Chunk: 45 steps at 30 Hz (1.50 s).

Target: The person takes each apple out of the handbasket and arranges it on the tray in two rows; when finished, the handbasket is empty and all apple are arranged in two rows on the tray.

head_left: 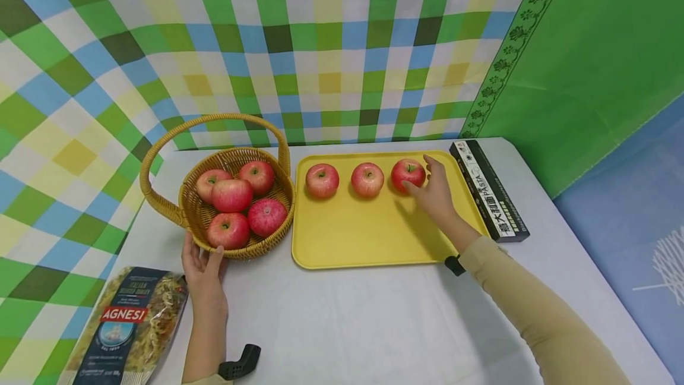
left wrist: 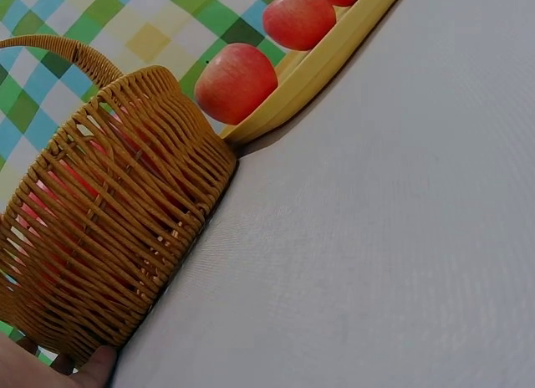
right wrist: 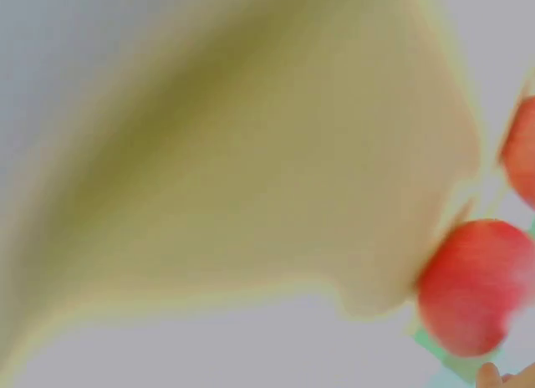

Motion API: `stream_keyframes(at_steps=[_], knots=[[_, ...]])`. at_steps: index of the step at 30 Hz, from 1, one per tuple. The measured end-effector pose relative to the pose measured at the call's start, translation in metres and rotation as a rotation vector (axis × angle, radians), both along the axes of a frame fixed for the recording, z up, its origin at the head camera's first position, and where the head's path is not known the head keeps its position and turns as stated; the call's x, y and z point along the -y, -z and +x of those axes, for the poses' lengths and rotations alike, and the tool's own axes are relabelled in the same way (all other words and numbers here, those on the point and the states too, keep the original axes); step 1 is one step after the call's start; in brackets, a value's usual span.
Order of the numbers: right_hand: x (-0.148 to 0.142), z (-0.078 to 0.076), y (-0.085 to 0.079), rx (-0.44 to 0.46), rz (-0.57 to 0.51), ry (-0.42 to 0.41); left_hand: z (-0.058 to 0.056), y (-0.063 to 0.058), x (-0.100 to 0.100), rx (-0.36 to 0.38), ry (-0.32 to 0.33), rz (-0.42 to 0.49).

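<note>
At the near left side of the wicker basket [head_left: 291,207], my left hand [head_left: 203,269] touches the wall with its thumb and fingers spread. The left wrist view has its thumb [left wrist: 96,367] low against the weave. Several red apples [head_left: 228,230] lie inside the basket. My right hand [head_left: 435,195] reaches over the yellow tray [head_left: 363,230], thumb and fingers spread around the near right side of the rightmost apple [head_left: 408,172]. A fingertip [right wrist: 489,375] shows just below that apple in the right wrist view. Two more apples, a left one [head_left: 322,181] and a middle one [head_left: 367,180], share its row.
A black pasta box [head_left: 488,189] lies along the tray's right side. At the front left is a clear-sided bag of Agnesi pasta [head_left: 123,325], near the left forearm. The basket's tall handle [head_left: 214,117] arches above it. Checked cloth [head_left: 331,46] hangs behind the white table [head_left: 342,325].
</note>
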State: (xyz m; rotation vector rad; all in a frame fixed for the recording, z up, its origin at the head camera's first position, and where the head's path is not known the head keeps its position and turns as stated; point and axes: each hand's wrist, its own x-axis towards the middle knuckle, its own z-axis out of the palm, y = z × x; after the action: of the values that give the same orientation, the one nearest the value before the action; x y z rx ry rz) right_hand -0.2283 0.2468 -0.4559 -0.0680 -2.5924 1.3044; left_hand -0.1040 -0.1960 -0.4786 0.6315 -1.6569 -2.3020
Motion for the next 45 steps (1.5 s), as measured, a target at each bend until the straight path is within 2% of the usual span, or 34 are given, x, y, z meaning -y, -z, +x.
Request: stream_keyframes(at_steps=[8,14,19,26,32,35,45], knots=[[0.034,0.012,-0.03,-0.085,-0.035,-0.11,-0.001,-0.001,0.0,-0.013,0.0,0.004],[0.073,0.024,-0.041,-0.113,-0.011,-0.218,-0.001,0.0,-0.001,-0.005,0.008,-0.009],[0.105,0.034,-0.047,-0.099,0.017,-0.321,-0.001,0.0,0.0,0.009,0.008,-0.02],[0.151,0.041,-0.049,-0.115,0.079,-0.475,0.0,0.0,0.002,0.012,0.002,-0.013],[0.189,0.045,-0.05,-0.02,0.163,-0.569,0.0,0.002,0.002,0.005,-0.006,-0.001],[0.207,0.044,-0.05,-0.015,0.213,-0.613,0.0,0.003,0.002,0.006,-0.004,-0.003],[0.258,0.035,-0.042,-0.02,0.353,-0.683,0.001,0.004,0.001,-0.031,0.007,-0.009]])
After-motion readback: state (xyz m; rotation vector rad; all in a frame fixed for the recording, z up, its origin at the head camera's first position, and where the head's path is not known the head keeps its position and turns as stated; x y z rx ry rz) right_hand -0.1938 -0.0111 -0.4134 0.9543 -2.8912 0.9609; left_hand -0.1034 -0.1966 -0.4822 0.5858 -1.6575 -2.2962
